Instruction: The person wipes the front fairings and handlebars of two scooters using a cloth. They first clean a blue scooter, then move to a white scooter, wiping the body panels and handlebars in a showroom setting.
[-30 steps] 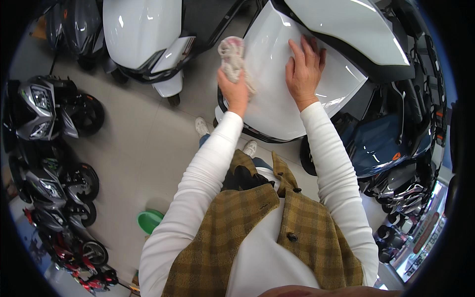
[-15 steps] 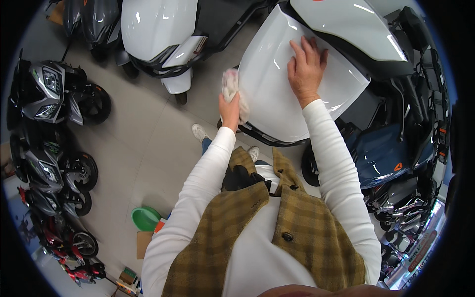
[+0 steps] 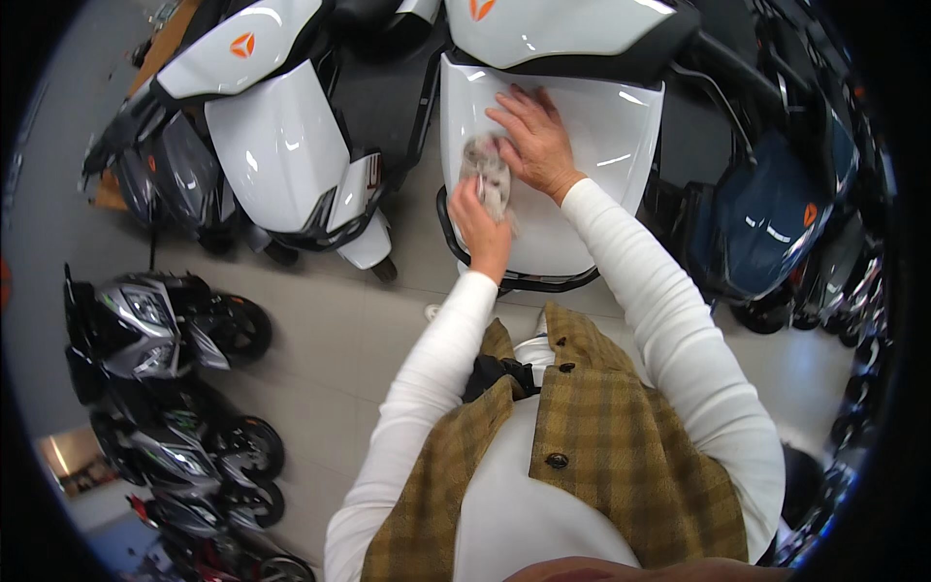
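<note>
In front of me stands a white scooter, its glossy front panel (image 3: pixel 606 136) facing up at me. My left hand (image 3: pixel 481 228) grips a crumpled, light-coloured cloth (image 3: pixel 487 175) over the panel's left side; the cloth is partly smeared by motion. My right hand (image 3: pixel 536 144) lies on the panel just right of the cloth, fingers stretched out and thumb close to the cloth's edge. A black bumper bar (image 3: pixel 543 284) curves round the panel's lower edge.
Another white scooter (image 3: pixel 276 145) stands close on the left, a dark blue one (image 3: pixel 766 223) on the right. Motorcycles (image 3: pixel 160 320) are lined up along the left side over a tiled floor (image 3: pixel 335 335). More vehicles crowd the right edge.
My view has shifted, bringing the panel to the middle. The left hand has brought the cloth from beside the panel's left edge onto its surface, close to my right hand.
</note>
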### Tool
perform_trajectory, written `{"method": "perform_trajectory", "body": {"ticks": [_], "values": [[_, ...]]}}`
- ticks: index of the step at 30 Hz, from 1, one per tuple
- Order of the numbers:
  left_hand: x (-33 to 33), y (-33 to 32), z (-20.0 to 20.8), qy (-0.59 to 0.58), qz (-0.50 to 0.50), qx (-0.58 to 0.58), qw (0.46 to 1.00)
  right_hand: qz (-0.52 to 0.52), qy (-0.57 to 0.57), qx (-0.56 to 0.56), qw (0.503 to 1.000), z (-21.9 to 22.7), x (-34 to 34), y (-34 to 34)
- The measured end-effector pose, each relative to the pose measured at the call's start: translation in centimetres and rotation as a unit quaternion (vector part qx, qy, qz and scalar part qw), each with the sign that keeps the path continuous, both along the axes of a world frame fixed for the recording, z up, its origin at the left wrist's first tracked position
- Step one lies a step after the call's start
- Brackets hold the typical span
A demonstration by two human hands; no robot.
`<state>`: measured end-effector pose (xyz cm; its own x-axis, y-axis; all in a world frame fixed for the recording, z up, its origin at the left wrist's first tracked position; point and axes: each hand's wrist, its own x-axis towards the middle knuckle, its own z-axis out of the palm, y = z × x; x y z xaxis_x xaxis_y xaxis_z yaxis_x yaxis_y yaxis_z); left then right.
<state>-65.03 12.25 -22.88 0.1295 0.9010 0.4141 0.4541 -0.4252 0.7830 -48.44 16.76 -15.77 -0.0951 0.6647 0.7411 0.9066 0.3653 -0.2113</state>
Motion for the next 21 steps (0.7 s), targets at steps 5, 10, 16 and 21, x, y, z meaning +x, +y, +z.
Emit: {"method": "perform_trajectory", "body": {"ticks": [5, 10, 16, 21], "values": [[-3.7, -5.7, -6.5, 0.043, 0.034, -0.164, 0.985, 0.108, -0.024, -0.078, 0.991, -4.4, -2.8, -4.5], [-7.8, -5.5, -10.2, -0.039, -0.008, -0.433, 0.9, 0.217, -0.008, -0.285, 0.934, -11.6, -9.3, -13.4], [-4.3, -3.2, -4.1, -0.34, -0.015, -0.441, 0.83, 0.146, 0.179, -0.295, 0.927, -8.0, -9.4, -13.5], [0.6, 1.1, 7.6, -0.374, -0.232, -0.346, 0.829, -0.025, 0.061, -0.097, 0.993, 0.9, -4.5, -7.8]]}}
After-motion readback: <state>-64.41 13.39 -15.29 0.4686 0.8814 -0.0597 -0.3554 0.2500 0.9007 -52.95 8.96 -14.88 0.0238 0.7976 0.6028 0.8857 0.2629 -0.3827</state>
